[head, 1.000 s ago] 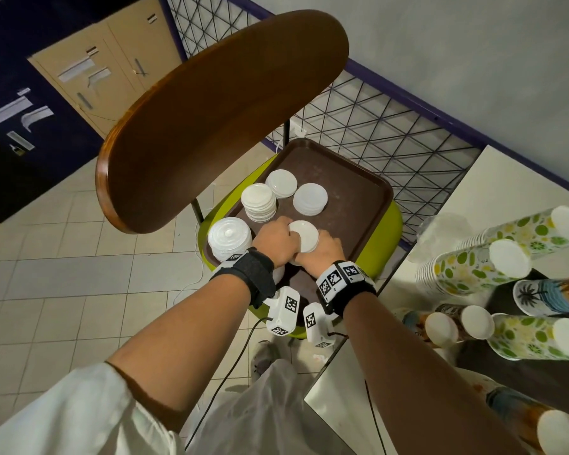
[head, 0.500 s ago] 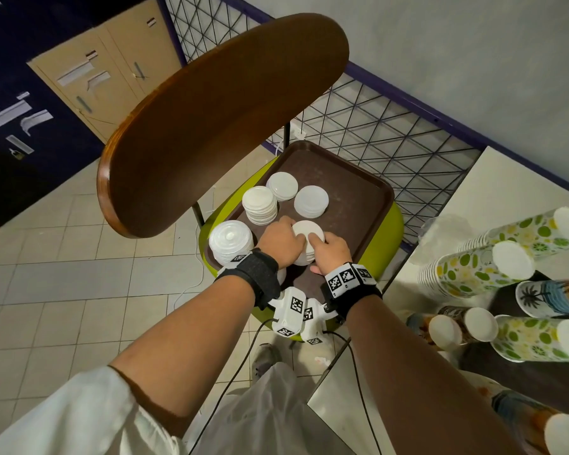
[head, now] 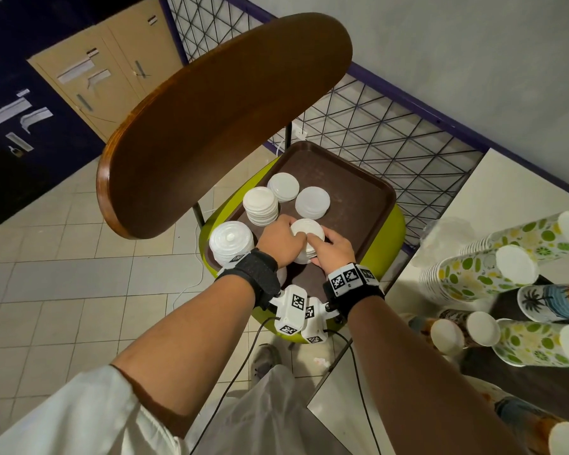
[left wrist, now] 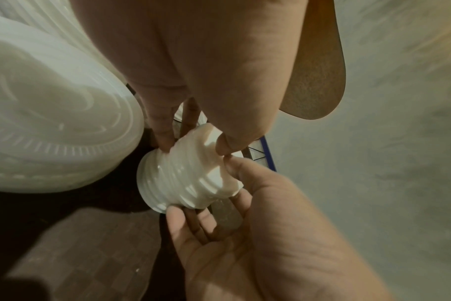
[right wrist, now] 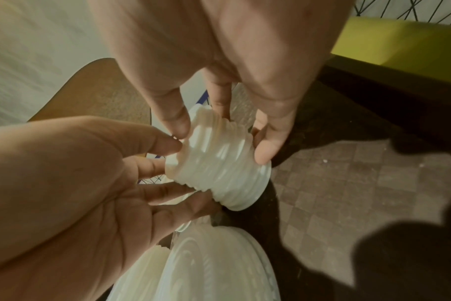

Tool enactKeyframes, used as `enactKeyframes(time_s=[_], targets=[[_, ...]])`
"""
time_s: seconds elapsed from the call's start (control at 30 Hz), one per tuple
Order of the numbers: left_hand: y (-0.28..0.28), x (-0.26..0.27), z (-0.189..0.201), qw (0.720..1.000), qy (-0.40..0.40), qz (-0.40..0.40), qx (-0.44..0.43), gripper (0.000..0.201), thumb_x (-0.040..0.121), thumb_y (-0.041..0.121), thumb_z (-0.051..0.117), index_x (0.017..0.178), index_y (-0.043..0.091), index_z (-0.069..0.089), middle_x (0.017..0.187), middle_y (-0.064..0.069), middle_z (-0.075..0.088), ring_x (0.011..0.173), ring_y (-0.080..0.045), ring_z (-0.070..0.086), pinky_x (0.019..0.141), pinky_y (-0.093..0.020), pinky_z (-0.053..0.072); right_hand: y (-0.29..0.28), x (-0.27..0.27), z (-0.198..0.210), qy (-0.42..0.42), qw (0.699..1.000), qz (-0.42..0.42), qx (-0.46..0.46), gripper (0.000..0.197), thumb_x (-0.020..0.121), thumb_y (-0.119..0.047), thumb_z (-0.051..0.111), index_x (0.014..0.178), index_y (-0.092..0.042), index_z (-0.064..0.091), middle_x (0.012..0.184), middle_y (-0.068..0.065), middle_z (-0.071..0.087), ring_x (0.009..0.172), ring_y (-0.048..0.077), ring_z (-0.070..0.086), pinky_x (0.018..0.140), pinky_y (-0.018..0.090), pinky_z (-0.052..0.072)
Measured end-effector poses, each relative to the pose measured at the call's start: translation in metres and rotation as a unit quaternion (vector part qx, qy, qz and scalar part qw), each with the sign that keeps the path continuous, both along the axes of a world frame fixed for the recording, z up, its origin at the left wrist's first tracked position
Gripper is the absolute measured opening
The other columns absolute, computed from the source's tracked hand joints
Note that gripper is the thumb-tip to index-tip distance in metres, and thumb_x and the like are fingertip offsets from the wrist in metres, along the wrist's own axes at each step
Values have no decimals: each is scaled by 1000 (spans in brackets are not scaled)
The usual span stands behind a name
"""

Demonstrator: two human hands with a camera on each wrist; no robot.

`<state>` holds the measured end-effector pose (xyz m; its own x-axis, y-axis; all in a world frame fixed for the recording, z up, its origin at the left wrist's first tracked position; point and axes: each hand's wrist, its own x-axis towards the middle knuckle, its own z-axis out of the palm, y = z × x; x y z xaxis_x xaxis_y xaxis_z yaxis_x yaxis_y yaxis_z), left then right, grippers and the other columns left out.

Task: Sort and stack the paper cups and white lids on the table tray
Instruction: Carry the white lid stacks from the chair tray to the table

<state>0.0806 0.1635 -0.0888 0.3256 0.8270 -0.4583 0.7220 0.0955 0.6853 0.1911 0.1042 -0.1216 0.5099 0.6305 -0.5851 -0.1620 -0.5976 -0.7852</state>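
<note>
A stack of white lids is gripped from both sides above the brown tray: the left hand holds its left side, the right hand its right. Only the wrist views reveal the grip: in the left wrist view the thumb and fingers of the left hand are seen curled round the ribbed pile, and in the right wrist view the right hand's fingers are pressed against the same pile, the thumbs almost meeting at its top. Whether the stack's base touches the tray cannot be told.

The head view alone gives the layout. Five lid piles are counted on the tray: the held one, a tall pile, two low piles behind, and a wider domed-lid pile at the near left corner. The tray is carried on a green seat under a wooden chair back. On the tabletop to the right, stacked paper cups are seen lying on their sides in several rows.
</note>
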Motion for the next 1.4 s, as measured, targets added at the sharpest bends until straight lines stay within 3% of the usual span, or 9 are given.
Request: enactKeyframes(time_s=[0.2,0.43,0.53,0.67,0.83,1.03,1.13,1.3,1.4], targets=[[5,3,4,999,9,6,-48,41,97,33,57,130,8,56,127,-12,67,114,-30,62,87,-32,44,1,11,0,-27,999,33,-4,43,90,-26,73,132,-19,66,110,3,70,93,18,65,87,36,57],[6,7,11,998,-15,35,-59,44,99,34,56,133,7,60,131,-12,66,111,-25,61,90,-32,44,5,10,6,21,1000,1,16,45,86,-27,75,130,-23,66,117,4,71,98,17,68,95,41,57],[4,8,14,997,-23,38,-59,43,99,33,57,133,7,60,120,-7,64,107,-23,58,92,-32,44,3,12,4,65,998,-16,14,47,79,-31,79,124,-29,68,116,4,72,101,21,70,94,45,58],[2,8,18,996,-48,32,-71,36,99,35,56,124,11,68,111,-3,67,108,-24,63,95,-37,47,0,17,5,117,991,-46,38,53,53,-43,84,103,-36,70,109,6,75,101,24,73,90,47,60],[2,11,27,989,-99,57,-90,47,95,44,52,127,12,63,123,-8,68,113,-27,62,104,-46,48,1,20,15,145,981,-88,91,39,82,-18,80,119,-19,67,112,13,74,101,28,74,92,52,58],[0,10,31,981,-131,93,-106,83,71,75,42,143,35,51,147,-10,42,134,-31,46,117,-55,34,9,18,29,198,968,-86,126,45,88,-8,75,130,-5,62,117,19,72,107,32,72,97,56,55],[-1,6,38,981,-134,99,-101,74,83,77,43,149,43,43,155,-6,30,142,-31,38,121,-53,28,12,14,37,220,962,-73,142,44,90,-7,72,132,-4,61,119,20,71,109,33,71,98,55,54],[5,-7,45,934,-269,161,-174,40,101,50,55,138,39,45,132,-5,59,119,-28,62,93,-53,60,19,1,50,213,962,-27,167,37,94,-8,68,130,-2,63,118,20,72,109,32,71,98,54,54],[11,-23,49,917,-301,188,-183,31,100,43,58,130,35,53,129,-10,63,115,-28,66,82,-46,64,28,-9,59,123,976,52,170,41,81,-31,78,117,-14,70,111,11,75,104,27,73,96,52,56]])
